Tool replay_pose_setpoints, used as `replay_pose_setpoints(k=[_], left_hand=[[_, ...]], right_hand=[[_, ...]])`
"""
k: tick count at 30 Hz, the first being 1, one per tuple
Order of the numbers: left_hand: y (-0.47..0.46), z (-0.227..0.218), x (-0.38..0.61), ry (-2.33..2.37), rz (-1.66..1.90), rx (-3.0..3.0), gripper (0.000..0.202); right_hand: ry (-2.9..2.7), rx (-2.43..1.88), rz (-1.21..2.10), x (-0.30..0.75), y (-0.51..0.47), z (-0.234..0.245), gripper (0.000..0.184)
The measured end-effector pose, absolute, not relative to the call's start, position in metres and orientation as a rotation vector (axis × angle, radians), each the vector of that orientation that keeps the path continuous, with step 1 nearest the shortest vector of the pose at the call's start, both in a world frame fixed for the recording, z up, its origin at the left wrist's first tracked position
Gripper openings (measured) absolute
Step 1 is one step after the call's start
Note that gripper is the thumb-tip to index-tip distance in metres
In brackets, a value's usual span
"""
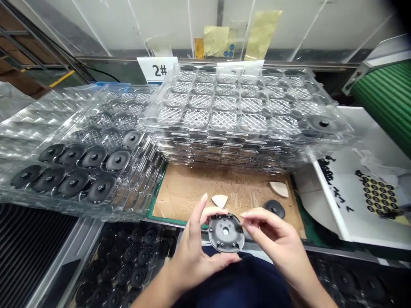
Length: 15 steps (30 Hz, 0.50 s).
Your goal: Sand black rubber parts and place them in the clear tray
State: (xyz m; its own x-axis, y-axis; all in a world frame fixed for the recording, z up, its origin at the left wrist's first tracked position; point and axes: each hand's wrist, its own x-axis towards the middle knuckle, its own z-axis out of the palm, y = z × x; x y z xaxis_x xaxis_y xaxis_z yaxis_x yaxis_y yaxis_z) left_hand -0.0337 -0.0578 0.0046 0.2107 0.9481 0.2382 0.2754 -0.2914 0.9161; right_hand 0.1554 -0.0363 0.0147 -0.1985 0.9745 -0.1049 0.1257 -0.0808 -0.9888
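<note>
My left hand [195, 250] holds a rounded black plastic cover [226, 233] by its edges, between the thumb below and the fingers above. The cover's inner face, with several small pegs and a centre boss, is turned up toward me. At its right edge, my right hand [274, 237] has thumb and fingertips pinched together. Something small and dark shows at those fingertips, too small to name. A matching black cover [274, 208] lies on the cardboard behind my right hand. Two pale wedge-shaped pieces [220, 200] rest there too.
Stacked clear trays [224, 119] stand behind the cardboard mat [183, 184]. More trays [128, 188], holding several black covers, are at left. To the right, a white bin [356, 214] contains small black parts and a sheet of round stickers [380, 196]. A green ribbed belt [385, 98] is beyond.
</note>
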Motion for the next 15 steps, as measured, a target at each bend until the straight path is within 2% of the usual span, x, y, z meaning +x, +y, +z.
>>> replay_pose_setpoints(k=[5,10,13,15], left_hand=[[-0.063,0.013,-0.034,1.085,0.94,1.483,0.093],[-0.068,0.021,-0.029,0.925,0.811,1.243,0.105],[-0.071,0.025,-0.025,0.904,0.775,1.219,0.111],[-0.074,0.025,-0.021,0.908,0.771,1.251,0.109]], right_hand=[[-1.436,-1.106,1.787,0.156,-0.034,0.038,0.01],[-1.141,-0.935,2.085,0.159,-0.036,0.045,0.009],[-1.068,-0.823,2.149,0.162,-0.043,0.046,0.004],[-1.046,-0.784,2.132,0.166,-0.05,0.045,0.007]])
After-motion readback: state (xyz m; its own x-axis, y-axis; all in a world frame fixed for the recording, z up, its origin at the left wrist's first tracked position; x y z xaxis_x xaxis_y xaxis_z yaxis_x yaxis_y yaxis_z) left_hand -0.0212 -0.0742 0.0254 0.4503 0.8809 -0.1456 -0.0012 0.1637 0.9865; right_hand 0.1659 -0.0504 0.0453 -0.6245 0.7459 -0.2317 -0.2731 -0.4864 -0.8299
